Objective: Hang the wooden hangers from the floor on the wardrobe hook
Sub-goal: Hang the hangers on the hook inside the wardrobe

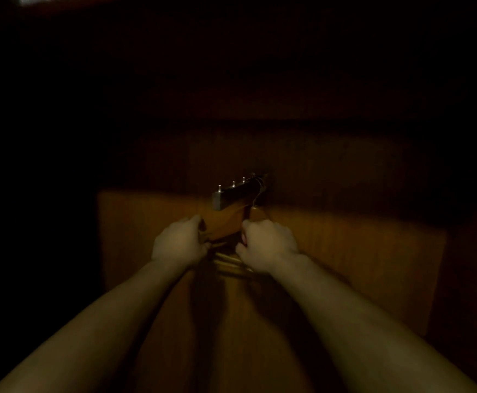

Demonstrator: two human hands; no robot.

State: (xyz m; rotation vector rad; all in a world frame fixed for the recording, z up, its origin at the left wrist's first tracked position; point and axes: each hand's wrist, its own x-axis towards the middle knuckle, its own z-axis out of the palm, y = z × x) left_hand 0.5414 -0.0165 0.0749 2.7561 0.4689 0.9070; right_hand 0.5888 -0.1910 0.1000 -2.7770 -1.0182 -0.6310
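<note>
My left hand [179, 243]: fingers curled tight around one end of the wooden hangers [229, 263].
My right hand [264, 245]: fist closed on the other end.
Hangers: pale, bunched between my fists, just below the wardrobe hook [236, 192].
Lighting: dim; details unclear.

Both hands [179, 242] grasp hangers [226, 260] (below hook [238, 191]).

This is looking like the inside of a wardrobe in a home: dim orange-brown wooden panels [345, 251] are closing in on all sides, and a pull-out metal hook rail [236, 192] with small pegs is jutting from the back wall, a wire hanger hook [257, 191] hanging on it.
</note>
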